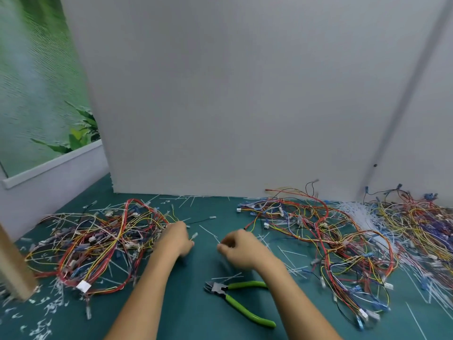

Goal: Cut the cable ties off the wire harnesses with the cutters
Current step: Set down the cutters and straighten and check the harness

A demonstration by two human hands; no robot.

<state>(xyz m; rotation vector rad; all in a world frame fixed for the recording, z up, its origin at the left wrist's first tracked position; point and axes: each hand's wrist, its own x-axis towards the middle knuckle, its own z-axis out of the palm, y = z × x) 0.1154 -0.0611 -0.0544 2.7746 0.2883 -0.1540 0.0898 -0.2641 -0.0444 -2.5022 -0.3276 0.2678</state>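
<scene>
Green-handled cutters [224,290] lie unheld on the teal table [191,320], jaws pointing left, just beside the right forearm. Tangled wire harnesses sit in two heaps, a left pile [98,244] and a wider right pile [326,239], with loose white cable ties [293,252] strewn between. The left hand [175,239] meets the left pile's edge, its fingers hidden, so its grip cannot be told. The right hand [241,252] hovers with fingers curled; blur hides whether it pinches anything. A white partition [232,94] stands behind.

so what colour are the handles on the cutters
Bright green; the cutters show best in the head view.
</scene>
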